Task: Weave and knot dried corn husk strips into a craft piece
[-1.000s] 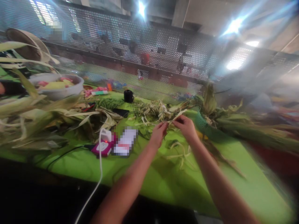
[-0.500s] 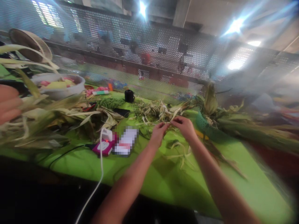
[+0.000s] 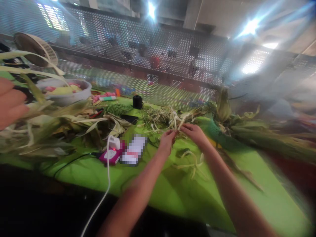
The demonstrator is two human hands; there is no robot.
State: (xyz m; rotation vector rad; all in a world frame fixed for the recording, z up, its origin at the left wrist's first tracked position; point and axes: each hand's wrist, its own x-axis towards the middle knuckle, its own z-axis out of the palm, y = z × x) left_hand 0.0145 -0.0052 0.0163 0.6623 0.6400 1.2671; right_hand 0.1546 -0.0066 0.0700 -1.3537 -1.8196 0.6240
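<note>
Both hands meet over the green table at the near edge of a pile of dry corn husk strips (image 3: 160, 115). My left hand (image 3: 168, 141) is closed, its fingertips pinching a pale corn husk strip (image 3: 175, 120). Right beside it, my right hand (image 3: 194, 134) pinches the same strip with thumb and fingers. The strip stands up pale above the fingertips; its lower part is hidden by the fingers. Below the hands, a loose knot of pale husk strips (image 3: 191, 161) lies on the green tabletop (image 3: 177, 197).
Left of my hands lie a phone (image 3: 134, 149) and a magenta power strip (image 3: 112, 156) with a white cable. A large husk heap (image 3: 54, 128), a white basin (image 3: 79, 93) and a black cup (image 3: 137, 102) stand beyond. A green basket (image 3: 222, 135) is at right. Another person's hand (image 3: 11, 103) shows far left.
My hands stay together at the husk strip, with only a slight shift of the fingers. The other person's hand at far left has moved a little, and the view has shifted slightly.
</note>
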